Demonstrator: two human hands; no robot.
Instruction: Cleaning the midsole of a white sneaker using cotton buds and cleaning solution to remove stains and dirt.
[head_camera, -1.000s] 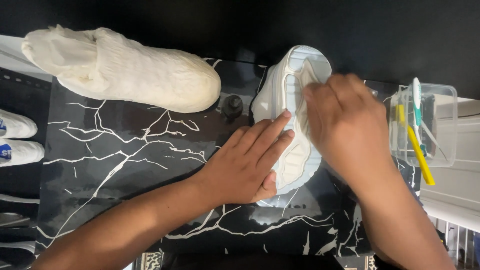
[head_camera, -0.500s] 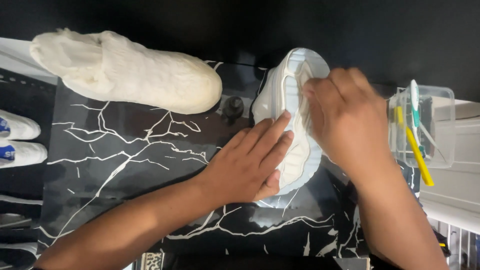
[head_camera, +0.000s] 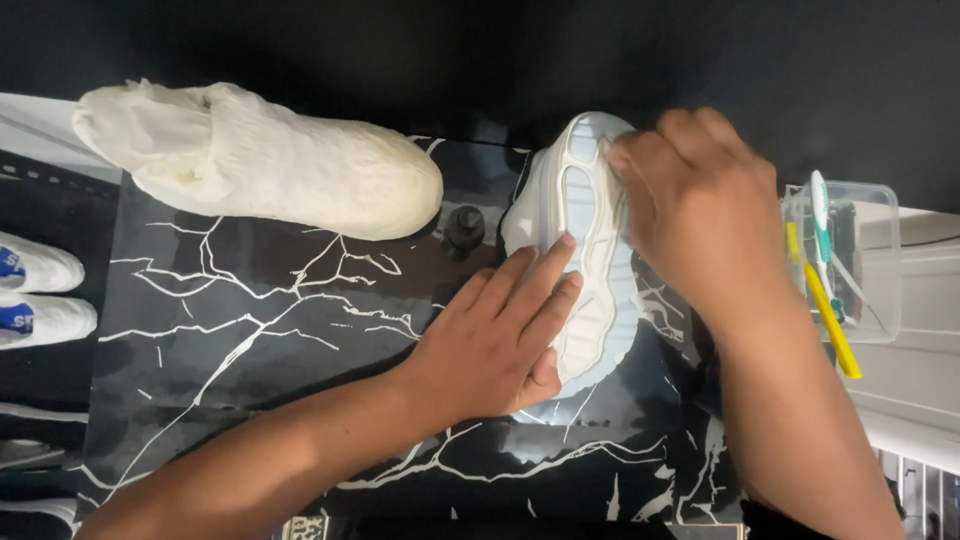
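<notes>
On the black marbled surface (head_camera: 250, 330), sole-up, lies a pale blue-white shoe (head_camera: 590, 300); left hand (head_camera: 495, 345) presses flat at its eight o'clock, right hand (head_camera: 700, 205) clamps its two o'clock edge.

1. The upturned shoe sole (head_camera: 585, 250) is pale blue-white with lighter ridges.
2. The covered shoe (head_camera: 260, 165) is cream white with a crinkled texture.
3. The desk (head_camera: 250, 330) is glossy black with white marble veins.
4. The clear box (head_camera: 865, 260) holds a yellow tool (head_camera: 830, 320) and a green-and-white brush (head_camera: 822, 225).
5. The shoes at left (head_camera: 35, 295) are white with blue marks.
</notes>
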